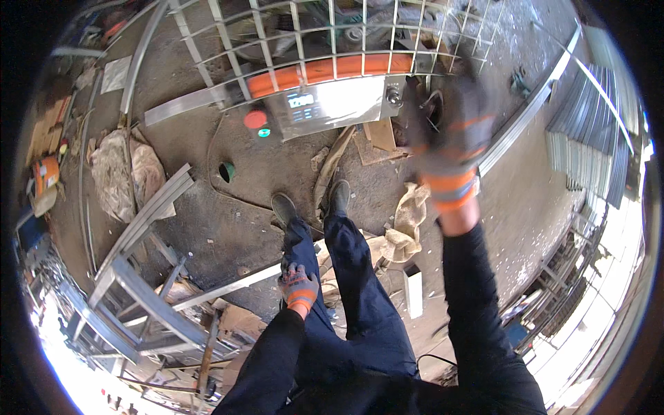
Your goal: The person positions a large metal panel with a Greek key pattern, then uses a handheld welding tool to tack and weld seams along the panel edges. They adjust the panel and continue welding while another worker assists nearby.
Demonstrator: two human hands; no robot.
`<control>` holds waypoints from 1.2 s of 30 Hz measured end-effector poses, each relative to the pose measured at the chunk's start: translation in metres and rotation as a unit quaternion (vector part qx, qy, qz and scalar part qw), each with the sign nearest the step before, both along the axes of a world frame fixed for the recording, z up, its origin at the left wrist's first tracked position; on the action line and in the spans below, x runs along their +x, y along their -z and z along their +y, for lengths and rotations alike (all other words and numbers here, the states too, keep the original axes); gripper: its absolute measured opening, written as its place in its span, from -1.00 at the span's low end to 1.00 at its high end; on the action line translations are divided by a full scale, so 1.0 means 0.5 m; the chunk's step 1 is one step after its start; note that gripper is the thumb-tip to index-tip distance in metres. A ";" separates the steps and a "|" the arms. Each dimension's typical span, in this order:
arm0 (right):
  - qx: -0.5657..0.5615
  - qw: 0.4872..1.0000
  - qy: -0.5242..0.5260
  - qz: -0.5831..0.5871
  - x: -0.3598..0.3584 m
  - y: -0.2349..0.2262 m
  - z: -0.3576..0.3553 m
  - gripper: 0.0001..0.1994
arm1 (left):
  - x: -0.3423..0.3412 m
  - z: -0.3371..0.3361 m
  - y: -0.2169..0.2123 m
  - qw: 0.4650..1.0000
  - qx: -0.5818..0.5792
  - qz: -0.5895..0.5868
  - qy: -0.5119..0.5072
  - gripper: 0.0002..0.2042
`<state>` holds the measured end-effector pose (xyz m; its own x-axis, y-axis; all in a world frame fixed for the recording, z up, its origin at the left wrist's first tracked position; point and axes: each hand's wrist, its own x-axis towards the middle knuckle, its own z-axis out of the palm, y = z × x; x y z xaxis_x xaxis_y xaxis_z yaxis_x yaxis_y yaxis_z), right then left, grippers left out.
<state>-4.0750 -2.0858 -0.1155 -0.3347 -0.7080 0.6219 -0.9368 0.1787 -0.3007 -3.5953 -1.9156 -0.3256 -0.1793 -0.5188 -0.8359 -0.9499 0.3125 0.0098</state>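
My right hand [453, 135], in a dark glove with orange bands, is raised beside the right end of a control panel [332, 111]. It is blurred by motion, but the thumb stands apart from the fingers and I see nothing held. The panel has a lit display [301, 101], a red mushroom button [255, 119], a small green button [263, 133] and a black knob [393, 95]. My left hand [299, 287], in a grey and orange glove, lies against my left thigh with its fingers loosely extended. It holds nothing.
A white wire mesh [332, 34] with an orange bar [328, 70] rises beyond the panel. Metal profiles [155, 297] lie stacked at left, near a plastic-wrapped bundle [124, 173]. Corrugated sheets [588, 124] are piled at right. Sacking [404, 228] and a square tube [413, 294] lie near my feet.
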 end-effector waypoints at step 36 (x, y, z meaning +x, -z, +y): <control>0.631 0.405 -0.634 0.188 1.996 0.061 1.650 -0.26 | 1.068 2.750 -0.450 0.425 -0.168 -0.075 -0.886 -0.30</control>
<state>-3.0771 -1.2607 -0.1461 0.7470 0.0043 -0.6648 -0.4525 -0.7292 -0.5132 -3.0611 -0.5408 -0.1007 0.7848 0.1780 -0.5937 0.3223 -0.9353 0.1457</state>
